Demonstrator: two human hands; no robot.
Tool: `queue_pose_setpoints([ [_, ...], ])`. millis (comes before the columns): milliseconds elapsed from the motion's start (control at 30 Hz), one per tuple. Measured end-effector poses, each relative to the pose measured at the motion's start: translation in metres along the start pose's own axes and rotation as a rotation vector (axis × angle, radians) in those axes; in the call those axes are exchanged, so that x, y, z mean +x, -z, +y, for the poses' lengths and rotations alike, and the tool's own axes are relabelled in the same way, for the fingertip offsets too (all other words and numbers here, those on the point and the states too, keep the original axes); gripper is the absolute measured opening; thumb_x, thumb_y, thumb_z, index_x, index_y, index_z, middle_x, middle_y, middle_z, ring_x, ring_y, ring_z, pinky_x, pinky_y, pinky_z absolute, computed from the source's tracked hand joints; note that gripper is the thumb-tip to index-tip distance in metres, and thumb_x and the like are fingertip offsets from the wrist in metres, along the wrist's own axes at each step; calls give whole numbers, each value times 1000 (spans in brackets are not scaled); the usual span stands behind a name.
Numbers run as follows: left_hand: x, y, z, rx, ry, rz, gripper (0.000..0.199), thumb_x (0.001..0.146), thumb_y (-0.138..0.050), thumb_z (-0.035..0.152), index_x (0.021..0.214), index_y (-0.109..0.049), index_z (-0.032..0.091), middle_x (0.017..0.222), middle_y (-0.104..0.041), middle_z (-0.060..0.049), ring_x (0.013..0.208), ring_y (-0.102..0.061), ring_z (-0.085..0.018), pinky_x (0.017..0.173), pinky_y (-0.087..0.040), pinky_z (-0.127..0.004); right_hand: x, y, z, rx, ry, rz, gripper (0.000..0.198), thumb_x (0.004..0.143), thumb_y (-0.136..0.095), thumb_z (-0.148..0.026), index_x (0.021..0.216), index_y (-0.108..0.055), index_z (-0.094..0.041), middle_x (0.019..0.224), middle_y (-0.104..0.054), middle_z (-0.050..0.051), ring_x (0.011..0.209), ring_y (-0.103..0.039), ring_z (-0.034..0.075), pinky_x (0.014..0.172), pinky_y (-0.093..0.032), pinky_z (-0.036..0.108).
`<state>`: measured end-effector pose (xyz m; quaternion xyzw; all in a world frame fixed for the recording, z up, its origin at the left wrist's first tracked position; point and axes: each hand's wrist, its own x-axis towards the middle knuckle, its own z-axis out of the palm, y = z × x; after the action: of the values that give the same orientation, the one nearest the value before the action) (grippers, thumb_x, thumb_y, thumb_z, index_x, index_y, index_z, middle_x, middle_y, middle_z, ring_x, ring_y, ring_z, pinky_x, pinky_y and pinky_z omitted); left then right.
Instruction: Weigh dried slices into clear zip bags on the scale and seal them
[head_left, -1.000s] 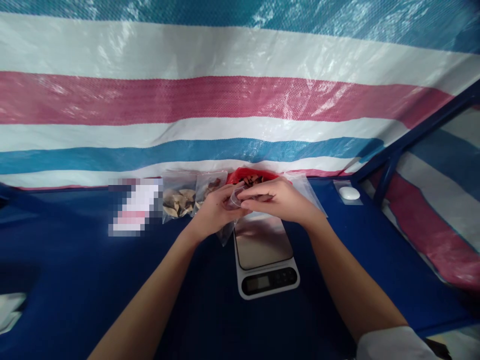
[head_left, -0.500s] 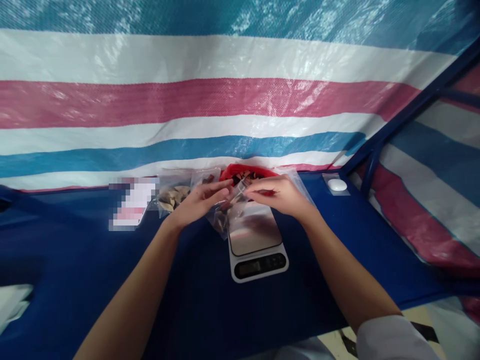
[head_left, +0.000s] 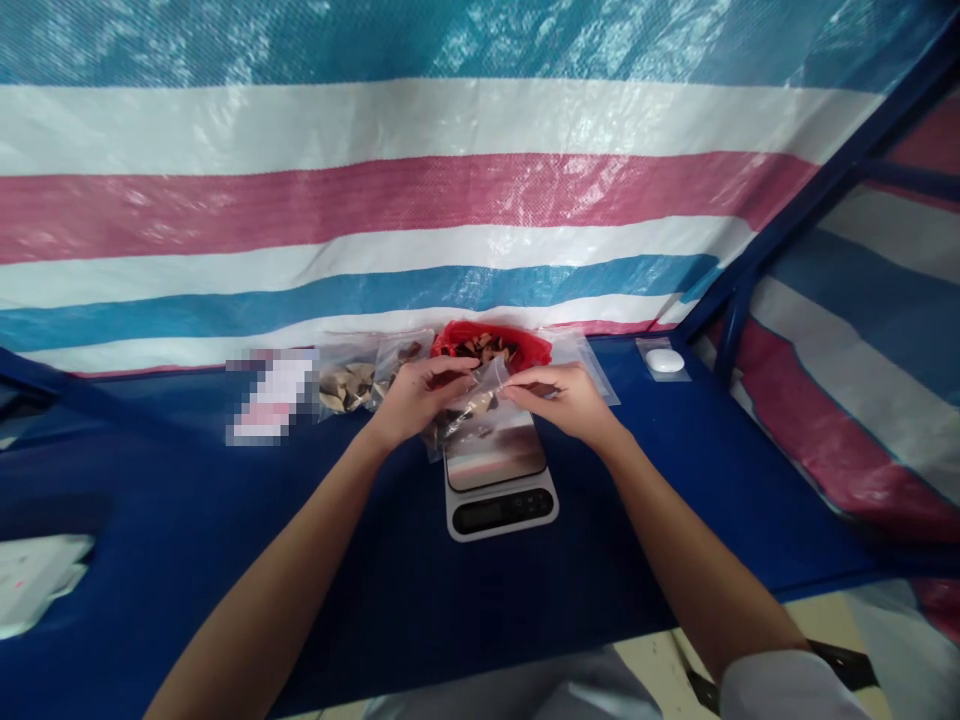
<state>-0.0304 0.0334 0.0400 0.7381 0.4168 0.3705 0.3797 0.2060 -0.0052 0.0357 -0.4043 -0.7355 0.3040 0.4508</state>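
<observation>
Between my two hands is a clear zip bag (head_left: 469, 412) with brown dried pieces in it, held over the back part of a white kitchen scale (head_left: 499, 480). My left hand (head_left: 421, 395) is closed on the bag's left side, thumb and fingers near its top edge. My right hand (head_left: 562, 395) pinches the top right corner of the bag. Just behind the hands lies an open red plastic bag (head_left: 532, 348) of dark and tan dried chips (head_left: 487, 348). The scale's display shows no digits I can read.
Left of my hands lie clear bags of dried slices (head_left: 346, 388) and a blurred-out card (head_left: 277, 395). Flat clear bags (head_left: 596, 365) rest at right, and a white oval object (head_left: 664, 361) on a small bag farther right. A white box (head_left: 41, 580) sits at the left edge of the blue table (head_left: 187, 520).
The view has shifted slightly. My hands have drawn the clear bag a little lower and more upright, exposing more of the red bag behind it.
</observation>
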Motion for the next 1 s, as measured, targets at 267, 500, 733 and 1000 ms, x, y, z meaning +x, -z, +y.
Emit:
queue_pose_setpoints([
  [267,-43,-3,-5,364,-251,184,27,94,-60,37,108,-75,20,118,-72,-11,111,-67,-24,106,-49,-40,-19,10,30,162,-181,57,19,79,-77,-39,85,-79,-21,83,-78,3,72,-72,17,73,-60,29],
  [500,-81,-8,-22,513,-213,118,39,96,-57,39,128,-67,18,135,-65,-15,126,-60,-28,111,-47,-46,-35,16,52,277,-337,111,30,74,-80,-47,82,-78,-19,79,-77,5,68,-71,18,68,-62,32],
  [733,-81,-17,-34,556,-265,118,42,98,-55,39,131,-65,15,136,-65,-16,127,-60,-29,111,-49,-47,-38,14,57,263,-369,64,31,72,-81,-49,82,-79,-20,82,-78,5,71,-71,19,74,-62,35],
  [1000,-90,-1,-36,562,-263,202,38,98,-54,38,130,-65,18,134,-66,-13,125,-62,-26,109,-50,-45,-46,39,54,37,-324,167,36,81,-72,-55,91,-79,-21,93,-79,6,91,-74,27,82,-63,41],
])
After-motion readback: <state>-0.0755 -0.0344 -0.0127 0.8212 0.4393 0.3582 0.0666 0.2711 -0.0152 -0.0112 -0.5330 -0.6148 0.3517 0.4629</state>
